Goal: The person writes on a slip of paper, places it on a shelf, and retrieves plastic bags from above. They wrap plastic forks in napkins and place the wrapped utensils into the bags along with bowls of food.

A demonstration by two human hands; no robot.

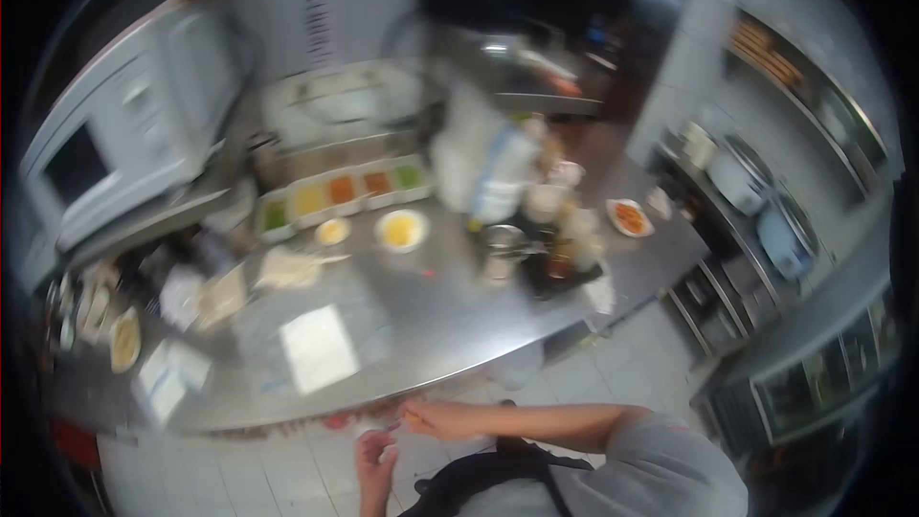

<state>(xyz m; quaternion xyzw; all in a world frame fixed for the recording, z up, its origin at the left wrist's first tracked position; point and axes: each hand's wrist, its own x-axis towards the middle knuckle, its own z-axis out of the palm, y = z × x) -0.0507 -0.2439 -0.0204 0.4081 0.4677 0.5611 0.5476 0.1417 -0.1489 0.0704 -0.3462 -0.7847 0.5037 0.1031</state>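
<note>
My right hand is in front of the steel counter's near edge, its fingers closed round something small and yellowish that blur hides. Just left of it, my left hand is raised with curved fingers near a small pale object; whether it holds this is unclear. On the counter beyond, a white rectangular sheet lies on a clear plastic sheet. Behind these stand a white bowl with yellow food and a smaller yellow-filled bowl.
A row of food containers stands along the back. A white microwave is at left. Jars and bottles and a plate of orange food are toward the right. Two rice cookers stand at far right.
</note>
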